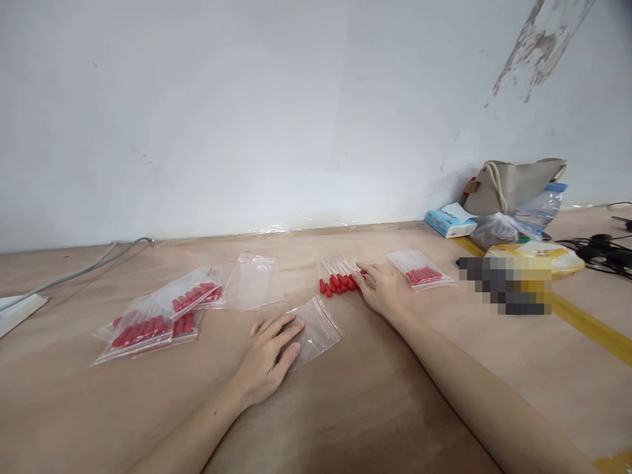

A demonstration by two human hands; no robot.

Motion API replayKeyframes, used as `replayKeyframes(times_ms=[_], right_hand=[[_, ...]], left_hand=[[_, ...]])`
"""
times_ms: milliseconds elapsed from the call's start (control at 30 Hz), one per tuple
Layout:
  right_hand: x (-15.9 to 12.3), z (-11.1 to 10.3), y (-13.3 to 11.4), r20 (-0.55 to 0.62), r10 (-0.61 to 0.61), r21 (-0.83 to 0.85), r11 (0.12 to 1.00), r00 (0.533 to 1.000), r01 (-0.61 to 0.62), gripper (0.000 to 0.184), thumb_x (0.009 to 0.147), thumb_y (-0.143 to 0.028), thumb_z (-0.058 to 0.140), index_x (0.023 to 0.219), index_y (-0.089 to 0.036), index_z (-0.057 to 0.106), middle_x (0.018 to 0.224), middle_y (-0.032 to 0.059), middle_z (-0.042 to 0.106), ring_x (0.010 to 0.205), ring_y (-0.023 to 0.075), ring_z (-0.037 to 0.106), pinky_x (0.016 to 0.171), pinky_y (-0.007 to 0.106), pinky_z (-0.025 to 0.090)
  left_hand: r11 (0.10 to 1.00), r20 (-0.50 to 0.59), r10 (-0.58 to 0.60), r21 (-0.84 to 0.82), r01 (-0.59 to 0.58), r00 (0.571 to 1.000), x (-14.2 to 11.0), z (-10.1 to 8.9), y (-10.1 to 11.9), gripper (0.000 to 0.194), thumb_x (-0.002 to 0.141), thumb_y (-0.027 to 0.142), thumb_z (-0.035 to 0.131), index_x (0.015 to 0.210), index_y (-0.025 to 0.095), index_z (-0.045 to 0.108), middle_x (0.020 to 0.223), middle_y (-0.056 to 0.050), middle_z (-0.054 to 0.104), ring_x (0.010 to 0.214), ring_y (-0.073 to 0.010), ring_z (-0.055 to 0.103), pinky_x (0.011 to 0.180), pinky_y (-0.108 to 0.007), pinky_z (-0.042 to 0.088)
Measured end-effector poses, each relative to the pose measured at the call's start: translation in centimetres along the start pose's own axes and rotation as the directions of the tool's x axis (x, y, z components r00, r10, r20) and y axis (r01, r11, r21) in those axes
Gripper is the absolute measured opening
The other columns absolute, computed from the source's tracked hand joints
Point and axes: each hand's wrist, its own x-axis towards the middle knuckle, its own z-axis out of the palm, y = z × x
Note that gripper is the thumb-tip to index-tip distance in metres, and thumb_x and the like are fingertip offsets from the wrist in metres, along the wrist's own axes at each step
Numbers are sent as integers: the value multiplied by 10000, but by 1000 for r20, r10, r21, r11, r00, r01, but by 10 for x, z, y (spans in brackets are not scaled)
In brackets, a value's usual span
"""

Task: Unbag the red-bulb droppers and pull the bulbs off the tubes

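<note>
My left hand [270, 352] lies with fingers stretched over the left part of a clear zip bag [316, 332], which looks flat and has a red line along its seal. Beyond it is a loose pile of thin white sticks with red ends [338, 283]. At the right side of this pile is my right hand [378, 286], its bent fingers closed at a red-ended stick; the fingers partly hide the grip. Just right of that hand lies a zip bag of red-ended sticks [419, 270].
Several filled zip bags [148, 326] overlap at the left, beside flat clear bags [254, 280]. A grey cable [99, 260] runs along the left. At the right are a blue tissue pack [449, 220], a beige bag [523, 187], a plastic bottle [546, 207] and black cables [602, 253].
</note>
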Motion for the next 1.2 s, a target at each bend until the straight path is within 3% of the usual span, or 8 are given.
replayKeyframes(times_ms=[233, 400, 567, 667, 800, 933, 1067, 1200], right_hand=[[2, 0, 4, -87, 98, 65, 994, 991, -93, 295, 826, -368, 440, 948, -178, 630, 944, 91, 638, 904, 211, 555, 822, 363, 381], [1, -2, 2, -134, 196, 13, 980, 971, -197, 283, 801, -394, 458, 895, -197, 637, 943, 73, 611, 940, 220, 526, 842, 399, 319], [6, -18, 14, -194, 285, -105, 945, 939, -309, 306, 762, -389, 467, 958, -214, 625, 1007, 81, 571, 973, 247, 495, 846, 446, 296], [7, -36, 35, -189, 366, -260, 876, 911, -406, 359, 755, -425, 470, 1006, -212, 615, 1089, 103, 546, 1044, 288, 456, 888, 505, 259], [-2, -56, 67, 29, 422, -456, 812, 906, -364, 576, 707, -602, 468, 1127, -217, 556, 1237, 133, 467, 1117, 338, 406, 886, 543, 265], [-15, -59, 86, 54, 373, -508, 809, 926, -296, 452, 784, -457, 431, 1138, -201, 544, 1210, 132, 498, 1091, 314, 444, 844, 478, 347], [-18, -60, 90, -46, 343, -408, 851, 938, -331, 357, 826, -322, 379, 1079, -177, 584, 1084, 126, 579, 970, 260, 527, 807, 404, 399], [-13, -70, 71, -354, 185, -189, 946, 917, -264, 370, 838, -345, 384, 1114, -177, 564, 1095, 114, 554, 982, 223, 523, 839, 396, 407]], left_hand=[[988, -185, -132, -98, 115, 974, 5, -2, -12, 186, 822, 307, 458, 929, 224, 585, 1084, -51, 560, 986, -208, 516, 849, -379, 412], [917, 9, -340, -221, 333, 941, 7, -11, -23, 133, 749, 316, 523, 799, 193, 517, 810, -3, 557, 661, -139, 510, 624, -276, 420], [889, 130, -340, -279, 363, 931, 3, -22, -26, 174, 751, 302, 486, 890, 197, 473, 716, 27, 524, 615, -124, 494, 579, -240, 391], [908, 5, -401, -126, 398, 916, 6, -28, -34, 178, 784, 314, 447, 926, 208, 463, 690, 31, 533, 604, -132, 506, 580, -249, 376], [870, -261, -468, 32, 492, 844, 25, -31, -66, 196, 793, 289, 447, 970, 210, 476, 762, 4, 562, 653, -151, 531, 585, -258, 373], [836, -470, -372, 204, 509, 801, 47, -25, -91, 197, 795, 261, 459, 949, 170, 542, 843, -71, 558, 821, -221, 526, 712, -324, 396], [824, -640, -173, 323, 466, 748, 45, -18, -75, 233, 834, 311, 435, 922, 169, 598, 904, -91, 549, 881, -248, 492, 774, -365, 373], [922, -585, 1, 314, 225, 811, 24, -10, -43, 182, 803, 327, 508, 853, 185, 611, 896, -61, 571, 850, -218, 503, 755, -348, 374]])
